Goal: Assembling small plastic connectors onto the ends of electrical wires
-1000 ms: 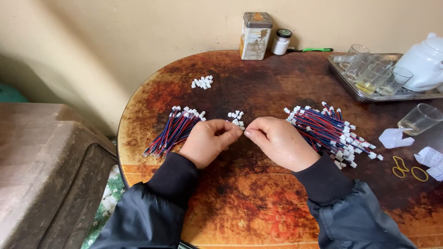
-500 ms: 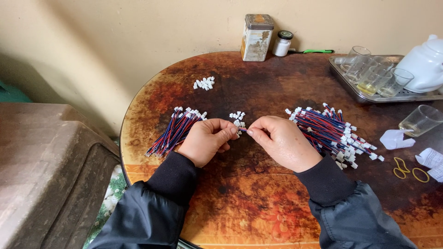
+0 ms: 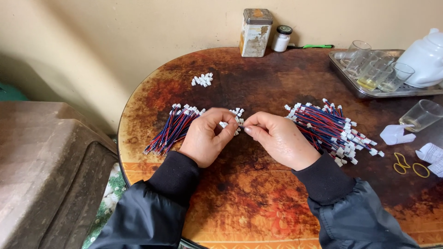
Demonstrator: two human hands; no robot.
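My left hand (image 3: 206, 137) and my right hand (image 3: 277, 138) meet fingertip to fingertip over the middle of the round brown table (image 3: 258, 87). Between them they pinch a small white connector (image 3: 224, 124); a wire on it is mostly hidden by the fingers. A few loose white connectors (image 3: 238, 112) lie just beyond the fingertips. A bundle of red and blue wires (image 3: 173, 129) lies left of my left hand. A larger heap of the same wires with white plugs (image 3: 332, 131) lies right of my right hand.
Another small pile of white connectors (image 3: 202, 80) sits farther back. A worn tin (image 3: 256, 32), a small jar (image 3: 281, 38) and a green pen (image 3: 314, 46) stand by the wall. A metal tray (image 3: 364, 92) holds glasses and a white teapot (image 3: 424, 57). A glass (image 3: 422, 115), paper scraps and yellow rubber bands (image 3: 408, 165) lie right.
Both hands stay together at the table's middle; the fingers have shifted slightly around the small connector. Nothing else on the table has moved.
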